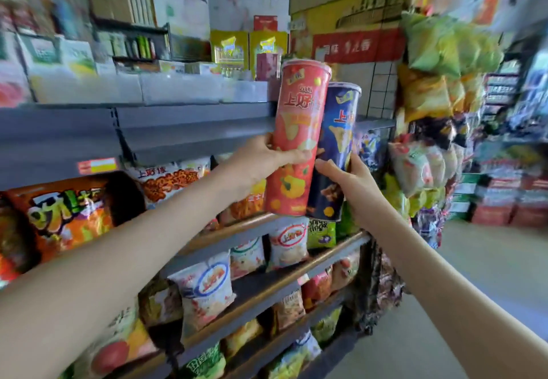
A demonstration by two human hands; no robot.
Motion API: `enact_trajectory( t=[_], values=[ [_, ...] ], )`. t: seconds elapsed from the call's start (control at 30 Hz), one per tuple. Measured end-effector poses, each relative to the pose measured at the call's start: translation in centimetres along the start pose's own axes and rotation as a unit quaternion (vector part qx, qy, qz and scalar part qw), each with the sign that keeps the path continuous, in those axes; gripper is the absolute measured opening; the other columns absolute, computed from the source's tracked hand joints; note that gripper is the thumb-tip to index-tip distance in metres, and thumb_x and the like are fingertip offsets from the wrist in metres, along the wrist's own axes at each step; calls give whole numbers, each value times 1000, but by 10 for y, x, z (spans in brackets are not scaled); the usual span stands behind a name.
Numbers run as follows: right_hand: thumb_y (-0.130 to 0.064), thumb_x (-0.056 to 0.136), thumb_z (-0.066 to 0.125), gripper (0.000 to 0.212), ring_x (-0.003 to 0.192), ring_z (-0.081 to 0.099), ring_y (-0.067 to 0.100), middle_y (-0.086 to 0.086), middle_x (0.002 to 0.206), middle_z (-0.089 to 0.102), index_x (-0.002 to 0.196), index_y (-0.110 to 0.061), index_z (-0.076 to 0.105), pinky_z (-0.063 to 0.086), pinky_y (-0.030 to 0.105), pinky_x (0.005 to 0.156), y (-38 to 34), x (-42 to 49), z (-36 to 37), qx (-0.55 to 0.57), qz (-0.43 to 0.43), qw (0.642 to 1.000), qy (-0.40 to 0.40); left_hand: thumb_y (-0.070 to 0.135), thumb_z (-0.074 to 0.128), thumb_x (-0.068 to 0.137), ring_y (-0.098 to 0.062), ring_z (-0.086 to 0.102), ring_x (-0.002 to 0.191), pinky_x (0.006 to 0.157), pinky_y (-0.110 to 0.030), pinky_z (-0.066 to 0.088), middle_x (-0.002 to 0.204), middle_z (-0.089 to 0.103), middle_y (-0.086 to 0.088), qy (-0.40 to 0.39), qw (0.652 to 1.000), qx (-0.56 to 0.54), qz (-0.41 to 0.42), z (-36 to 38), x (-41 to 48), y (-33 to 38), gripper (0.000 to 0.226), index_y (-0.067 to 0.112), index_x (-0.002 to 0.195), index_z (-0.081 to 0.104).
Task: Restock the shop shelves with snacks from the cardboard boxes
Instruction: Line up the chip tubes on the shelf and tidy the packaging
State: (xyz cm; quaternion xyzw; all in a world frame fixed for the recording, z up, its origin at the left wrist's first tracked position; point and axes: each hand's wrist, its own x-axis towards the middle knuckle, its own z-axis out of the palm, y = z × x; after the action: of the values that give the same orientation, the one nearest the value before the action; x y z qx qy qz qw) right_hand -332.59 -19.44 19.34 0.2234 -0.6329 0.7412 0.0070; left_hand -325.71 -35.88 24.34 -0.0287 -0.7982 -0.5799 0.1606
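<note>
Across the head view, a grey metal shelf unit is running along the left of a shop aisle, its lower tiers holding rows of snack bags and a large orange bag sitting at the near left. Yellow boxes are standing on the top tier under blurred wall posters, and strips of hanging snack packs are dangling at the right end of the unit above a pale floor.

Both arms are reaching forward. The left hand is gripping a red snack canister round its middle, fingers wrapping the front. The right hand is holding a dark blue snack canister at its lower half, thumb across the front. Both canisters are standing nearly upright, tilting slightly, touching side by side, and are raised in front of the bare upper tier, clear of any shelf surface.
</note>
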Motion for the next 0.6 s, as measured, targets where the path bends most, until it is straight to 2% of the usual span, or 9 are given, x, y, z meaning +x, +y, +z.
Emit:
enact_trajectory(
  t=[0.07, 0.1, 0.17, 0.23, 0.33, 0.4, 0.5, 0.6],
  values=[
    [-20, 81, 76, 43, 91, 69, 25, 13, 111, 70, 118, -10, 55, 56, 42, 77, -3, 45, -11, -22, -26, 999, -13, 28, 83, 71, -5, 70, 79, 76, -25, 56, 87, 74, 9, 10, 1000, 16, 17, 1, 39, 9, 24, 27, 89, 67],
    [-21, 80, 77, 47, 88, 68, 25, 14, 110, 69, 119, -8, 54, 56, 40, 72, -6, 68, -18, -32, -37, 999, -16, 31, 84, 68, -8, 70, 83, 79, -27, 54, 89, 74, 8, 19, 999, 24, 20, 0, 59, 13, 27, 28, 88, 66],
    [-18, 81, 76, 46, 93, 69, 25, 13, 112, 69, 119, -8, 55, 57, 37, 75, -12, 114, -32, -37, -53, 998, -13, 34, 85, 65, -15, 69, 90, 85, -33, 52, 94, 74, 4, 41, 998, 35, 19, -3, 96, 22, 33, 27, 91, 66],
    [-14, 81, 75, 45, 96, 69, 26, 12, 112, 70, 120, -7, 54, 58, 37, 79, -19, 161, -50, -28, -66, 997, -11, 32, 83, 69, -15, 68, 92, 83, -32, 51, 95, 74, 4, 58, 997, 36, 20, -9, 133, 32, 33, 27, 96, 65],
    [-11, 82, 73, 44, 78, 69, 19, 12, 106, 69, 120, -3, 52, 56, 28, 57, -29, 229, -80, -33, -75, 996, -22, 24, 76, 77, -10, 66, 87, 75, -27, 49, 97, 72, 6, 90, 995, 27, 16, -16, 181, 43, 25, 28, 98, 62],
    [-13, 84, 72, 35, 57, 65, 14, 8, 91, 68, 112, -5, 53, 52, 24, 47, -30, 273, -98, -51, -80, 995, -39, 22, 74, 79, -6, 65, 81, 67, -23, 47, 98, 71, 7, 119, 992, 31, 12, -17, 211, 44, 25, 29, 100, 61],
    [-11, 84, 73, 36, 41, 58, 14, 9, 80, 66, 111, -3, 51, 47, 22, 39, -17, 342, -118, -61, -77, 993, -64, 22, 72, 82, 0, 63, 70, 57, -19, 44, 90, 69, 10, 159, 986, 51, -7, -11, 253, 36, 25, 29, 103, 60],
    [-7, 81, 75, 52, 41, 59, 18, 19, 87, 67, 123, 6, 46, 48, 24, 39, 7, 407, -123, -65, -70, 990, -107, 20, 72, 83, -1, 61, 77, 60, -22, 40, 92, 67, 12, 196, 980, 41, -21, -1, 293, 16, 35, 29, 113, 56]
  ],
)
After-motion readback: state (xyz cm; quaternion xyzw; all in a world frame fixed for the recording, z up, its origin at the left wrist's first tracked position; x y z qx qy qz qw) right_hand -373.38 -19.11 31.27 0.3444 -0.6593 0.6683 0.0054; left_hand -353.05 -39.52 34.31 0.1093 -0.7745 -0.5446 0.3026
